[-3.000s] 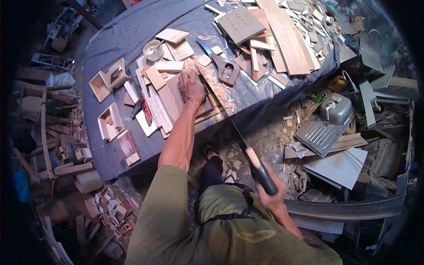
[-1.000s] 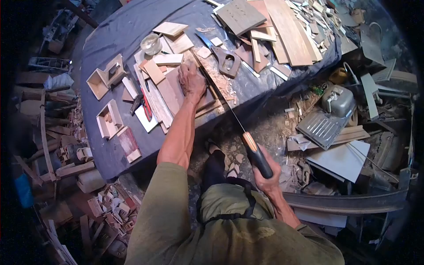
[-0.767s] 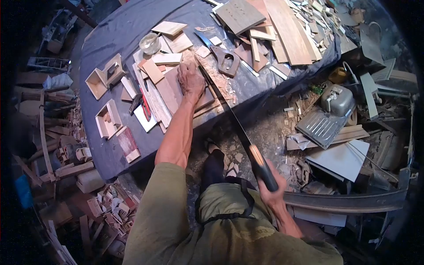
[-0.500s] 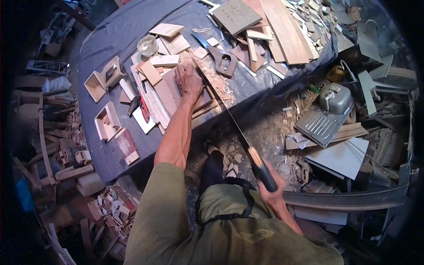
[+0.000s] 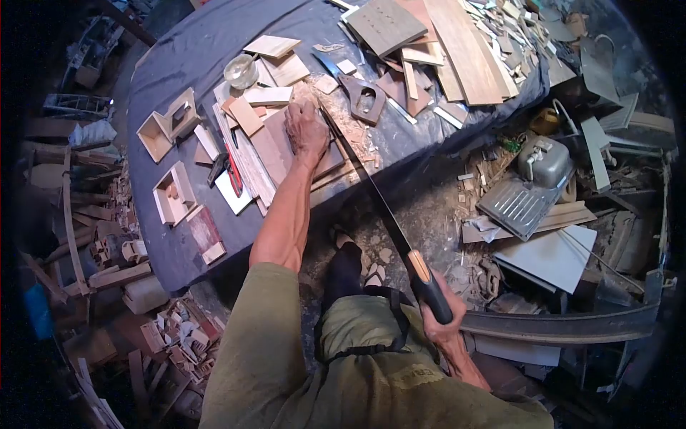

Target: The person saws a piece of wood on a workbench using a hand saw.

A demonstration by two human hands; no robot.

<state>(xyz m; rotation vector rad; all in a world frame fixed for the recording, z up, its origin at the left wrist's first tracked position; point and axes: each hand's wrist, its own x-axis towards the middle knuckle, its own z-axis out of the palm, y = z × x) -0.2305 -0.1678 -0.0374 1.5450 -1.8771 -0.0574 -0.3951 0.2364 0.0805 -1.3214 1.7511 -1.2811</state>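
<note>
My right hand (image 5: 446, 312) is wrapped around the black and wood-coloured handle of a hand saw (image 5: 384, 207). The long thin blade slants up and left from the handle, and its far end reaches the work on the table beside my left hand (image 5: 307, 132). With fingers curled, that left hand presses on a brown wooden board (image 5: 274, 151) close to the blade. Its fingertips are mostly hidden. Pale sawdust (image 5: 350, 130) lies around the tip of the saw. A second saw (image 5: 363, 99) with a brown wooden handle rests a little beyond.
A dark cloth covers the table (image 5: 187, 243). Small wooden boxes (image 5: 174, 194), red-handled pliers (image 5: 234, 171) and a glass jar (image 5: 241, 71) stand to the left. Planks (image 5: 468, 53) and offcuts pile up at the back right. A metal sink (image 5: 525, 200) lies on the cluttered floor.
My right hand has drawn the saw slightly back, down and to the right. My left hand stays in place on the board.
</note>
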